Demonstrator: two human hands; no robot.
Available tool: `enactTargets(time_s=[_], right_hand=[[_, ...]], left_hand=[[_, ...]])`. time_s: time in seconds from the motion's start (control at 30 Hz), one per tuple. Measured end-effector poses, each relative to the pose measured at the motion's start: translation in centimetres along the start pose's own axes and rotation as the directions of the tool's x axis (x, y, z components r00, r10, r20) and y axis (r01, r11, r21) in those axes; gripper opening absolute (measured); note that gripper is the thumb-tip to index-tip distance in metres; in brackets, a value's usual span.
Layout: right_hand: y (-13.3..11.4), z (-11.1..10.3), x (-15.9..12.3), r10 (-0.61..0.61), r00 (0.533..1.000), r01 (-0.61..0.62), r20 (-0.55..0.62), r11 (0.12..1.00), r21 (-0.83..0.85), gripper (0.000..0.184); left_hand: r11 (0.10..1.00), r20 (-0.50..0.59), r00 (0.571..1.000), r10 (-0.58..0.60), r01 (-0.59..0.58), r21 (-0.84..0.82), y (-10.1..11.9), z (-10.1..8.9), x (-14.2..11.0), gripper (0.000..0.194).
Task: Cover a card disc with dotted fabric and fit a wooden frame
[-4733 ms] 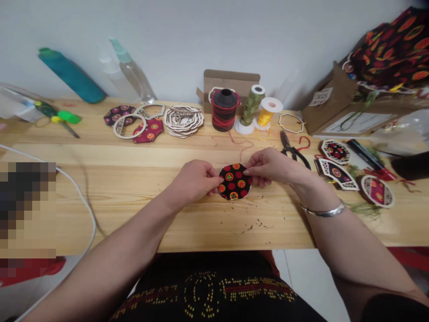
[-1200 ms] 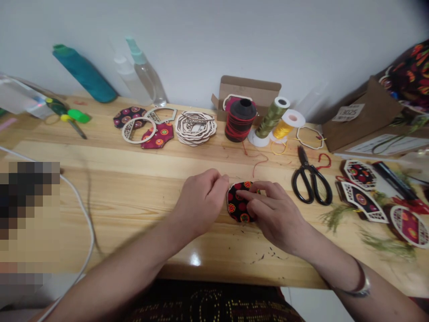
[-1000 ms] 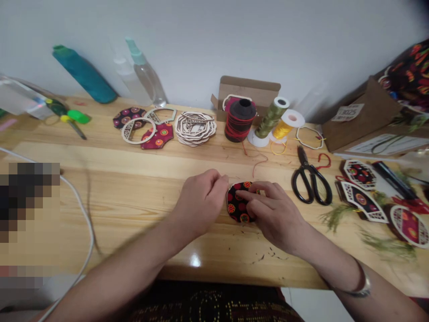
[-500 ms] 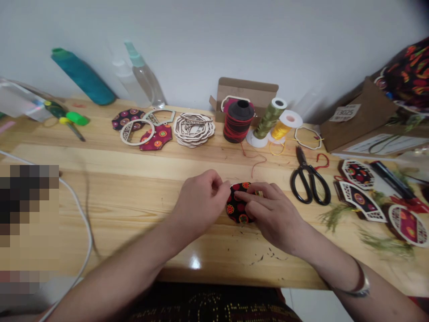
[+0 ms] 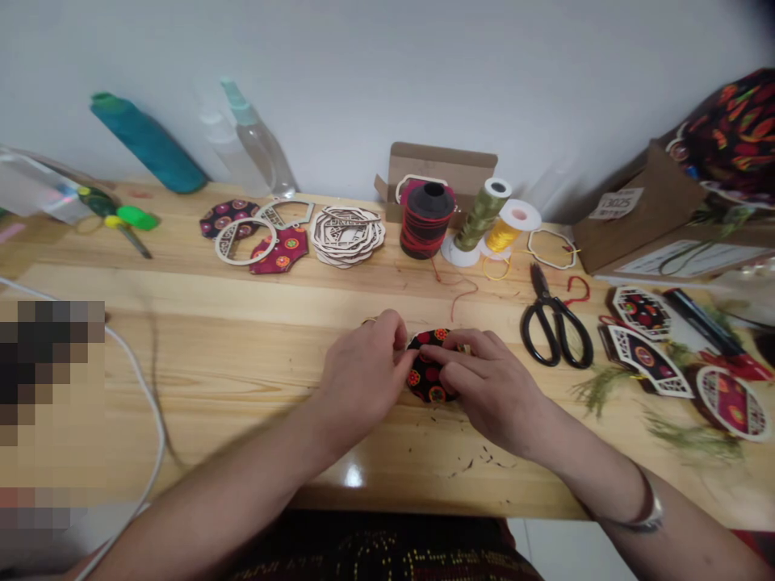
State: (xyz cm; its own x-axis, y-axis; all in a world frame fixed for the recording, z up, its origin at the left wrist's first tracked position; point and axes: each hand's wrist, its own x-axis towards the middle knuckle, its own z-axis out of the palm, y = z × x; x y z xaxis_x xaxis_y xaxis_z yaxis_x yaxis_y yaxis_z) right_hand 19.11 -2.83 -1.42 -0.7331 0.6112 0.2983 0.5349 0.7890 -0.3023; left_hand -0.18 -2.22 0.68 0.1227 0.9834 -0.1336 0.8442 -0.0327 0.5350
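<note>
A black fabric piece (image 5: 431, 373) with red and orange flower motifs, rounded in outline, lies on the wooden table in front of me. My left hand (image 5: 366, 367) is closed in a pinch at its left edge; the knuckles hide most of those fingertips. From the right, my right hand (image 5: 493, 383) grips the piece, with index and middle fingers stretched across its top and the thumb side against its right edge. A pale rim shows at the piece's upper left. Small dark scraps (image 5: 469, 464) are scattered just below the hands.
Black-handled scissors (image 5: 554, 327) lie right of my hands. Finished-looking fabric ornaments (image 5: 647, 359) sit further right, by a cardboard box (image 5: 642, 218). Behind stand thread spools (image 5: 427, 222) and a stack of wooden frames (image 5: 346, 236). A white cable (image 5: 151, 403) crosses the left side.
My left hand's fingers have shifted slightly at the piece's left edge, with the thumb reaching further onto the fabric. The right hand keeps its hold. The whole view has moved a little.
</note>
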Motion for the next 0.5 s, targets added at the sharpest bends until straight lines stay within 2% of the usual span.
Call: enactTargets(time_s=[0.1,0.17,0.23,0.3,0.33,0.4,0.5], right_hand=[[0.1,-0.4,0.0,0.021,0.998,-0.016,-0.059,0.997,0.077,0.026],[0.5,-0.8,0.0,0.104,0.977,-0.072,-0.186,0.983,0.168,0.028],[1.3,-1.3,-0.1,0.256,0.902,-0.169,-0.348,0.950,0.261,0.028],[2.2,-1.7,-0.3,0.412,0.791,-0.263,-0.452,0.897,0.356,0.027],[2.7,-1.9,-0.3,0.477,0.747,-0.299,-0.463,0.863,0.407,0.026],[3.4,-2.0,-0.4,0.584,0.695,-0.354,-0.419,0.785,0.508,0.025],[3.7,-2.0,-0.3,0.672,0.669,-0.411,-0.317,0.690,0.596,0.022]], left_hand=[[1.000,0.020,1.000,0.006,-0.006,0.005,0.0,0.0,0.0,0.006],[1.000,0.032,0.999,0.003,-0.004,0.007,0.0,0.0,0.0,0.005],[1.000,0.036,0.999,-0.002,0.002,0.007,0.0,-0.1,0.1,0.005],[1.000,0.011,1.000,-0.010,0.010,0.009,0.0,-0.1,0.1,0.006],[1.000,-0.016,1.000,-0.010,0.010,0.010,0.0,-0.1,0.1,0.006],[1.000,-0.088,0.996,0.013,-0.012,0.014,0.0,-0.1,0.1,0.007],[0.994,-0.167,0.980,0.110,-0.109,0.016,-0.1,-0.1,0.1,0.011]])
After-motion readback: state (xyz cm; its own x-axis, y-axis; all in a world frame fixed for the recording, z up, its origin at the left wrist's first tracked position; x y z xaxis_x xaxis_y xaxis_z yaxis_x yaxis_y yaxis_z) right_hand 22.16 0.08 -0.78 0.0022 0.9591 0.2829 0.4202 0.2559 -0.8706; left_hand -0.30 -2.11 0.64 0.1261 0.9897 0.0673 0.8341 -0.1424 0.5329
